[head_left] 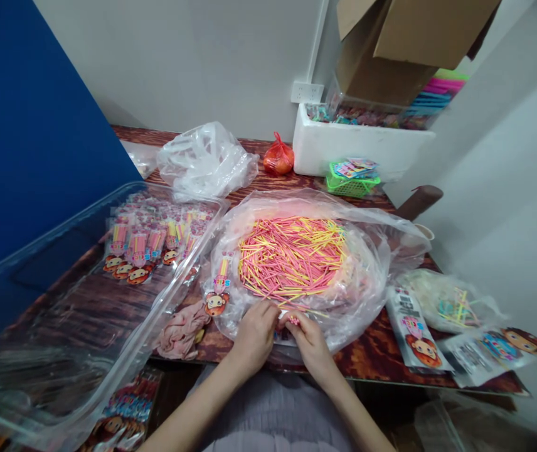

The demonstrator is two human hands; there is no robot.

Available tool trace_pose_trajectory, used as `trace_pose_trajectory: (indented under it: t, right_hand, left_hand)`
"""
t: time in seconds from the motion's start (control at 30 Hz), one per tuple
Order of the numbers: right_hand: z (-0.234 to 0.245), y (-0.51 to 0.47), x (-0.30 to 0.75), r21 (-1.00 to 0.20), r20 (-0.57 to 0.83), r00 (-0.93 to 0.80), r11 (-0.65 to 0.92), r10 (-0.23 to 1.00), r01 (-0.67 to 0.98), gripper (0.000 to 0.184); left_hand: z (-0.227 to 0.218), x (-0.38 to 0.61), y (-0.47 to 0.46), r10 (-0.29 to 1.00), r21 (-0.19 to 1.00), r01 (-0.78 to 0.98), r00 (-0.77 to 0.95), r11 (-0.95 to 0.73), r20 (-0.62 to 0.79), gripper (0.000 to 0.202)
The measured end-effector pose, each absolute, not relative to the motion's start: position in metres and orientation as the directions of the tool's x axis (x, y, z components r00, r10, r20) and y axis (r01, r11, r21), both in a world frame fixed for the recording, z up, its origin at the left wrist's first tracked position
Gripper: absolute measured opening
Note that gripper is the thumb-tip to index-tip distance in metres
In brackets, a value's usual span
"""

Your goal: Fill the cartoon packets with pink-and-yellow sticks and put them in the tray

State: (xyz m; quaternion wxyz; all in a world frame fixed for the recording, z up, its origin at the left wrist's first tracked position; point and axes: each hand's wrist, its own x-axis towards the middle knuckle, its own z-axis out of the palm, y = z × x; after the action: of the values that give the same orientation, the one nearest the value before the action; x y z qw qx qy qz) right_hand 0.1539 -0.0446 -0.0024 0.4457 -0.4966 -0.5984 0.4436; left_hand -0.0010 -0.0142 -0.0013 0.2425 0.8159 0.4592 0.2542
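Both hands, left [255,331] and right [310,339], pinch pink sticks [293,321] together; stick pile [292,256] just beyond them.

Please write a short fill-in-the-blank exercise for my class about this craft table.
1. The sticks are pink and ____.
2. The small basket is ____.
3. The tub of packets sits on the person's ____ side.
4. The left hand and right hand touch the clear ____ under the sticks.
Missing: yellow, green, left, bag.
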Motion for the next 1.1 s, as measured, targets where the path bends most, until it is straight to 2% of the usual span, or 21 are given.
trace_pose_trajectory:
  t: [0.17,0.27,0.33,0.4,0.57,0.8,0.97,1.1]
  right_hand:
    - [0.009,-0.04,0.16,-0.979,0.103,-0.066,0.113,0.992,0.168,0.023]
    - [0.013,-0.037,0.163,-0.979,0.109,-0.048,0.116,0.993,0.167,0.024]
    - [0.014,-0.037,0.164,-0.978,0.115,-0.04,0.121,0.993,0.173,0.025]
    - [0.015,-0.037,0.164,-0.976,0.124,-0.032,0.127,0.992,0.177,0.025]
    - [0.02,-0.039,0.163,-0.974,0.142,-0.035,0.146,0.989,0.175,0.024]
    - [0.022,-0.038,0.163,-0.974,0.159,-0.037,0.163,0.987,0.159,0.023]
    - [0.024,-0.038,0.162,-0.971,0.152,-0.034,0.156,0.988,0.181,0.023]
    - [0.023,-0.038,0.162,-0.973,0.138,-0.052,0.146,0.989,0.181,0.023]
  left_hand:
    - [0.0,0.003,-0.013,0.837,0.465,0.704,0.515,-0.537,0.186,0.018]
    - [0.002,0.004,-0.014,0.833,0.439,0.717,0.528,-0.541,0.164,0.029]
    - [0.003,0.005,-0.013,0.844,0.443,0.727,0.513,-0.525,0.158,0.041]
    - [0.002,0.004,-0.012,0.858,0.455,0.735,0.491,-0.502,0.153,0.043]
    - [-0.001,0.005,-0.004,0.884,0.515,0.731,0.449,-0.448,0.133,0.022]
    - [-0.003,0.008,0.007,0.899,0.604,0.685,0.419,-0.407,0.131,0.004]
    - [0.003,0.006,0.017,0.872,0.612,0.657,0.474,-0.441,0.12,0.013]
    - [0.004,0.002,0.018,0.884,0.577,0.685,0.437,-0.445,0.164,0.017]
